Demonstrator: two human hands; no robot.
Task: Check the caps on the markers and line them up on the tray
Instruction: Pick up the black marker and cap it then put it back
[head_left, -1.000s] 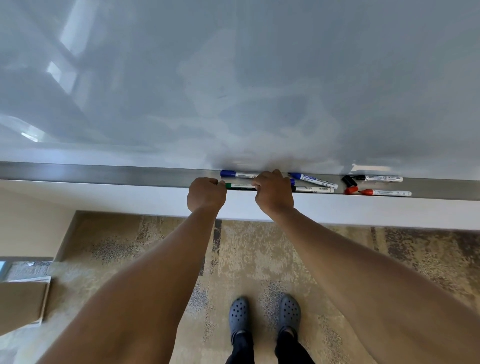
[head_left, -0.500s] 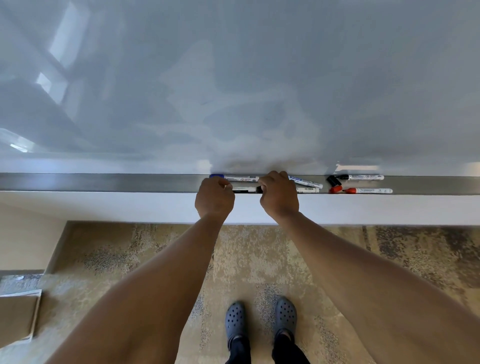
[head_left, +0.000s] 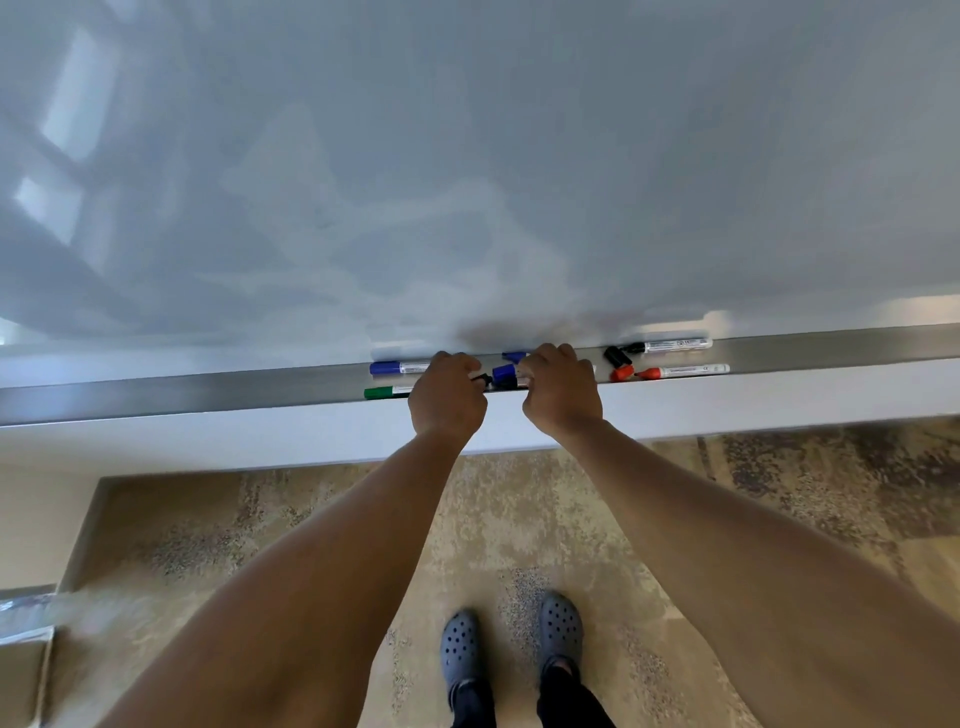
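Your left hand (head_left: 447, 395) and right hand (head_left: 561, 389) are closed around one blue-capped marker (head_left: 506, 375). You seem to be checking its cap. Next, press it firmly, then lay it on the tray (head_left: 208, 389).

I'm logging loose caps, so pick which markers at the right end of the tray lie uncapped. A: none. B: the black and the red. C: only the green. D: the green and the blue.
B: the black marker and the red marker show bare tips, with a black cap and a red cap lying loose beside them on the tray.
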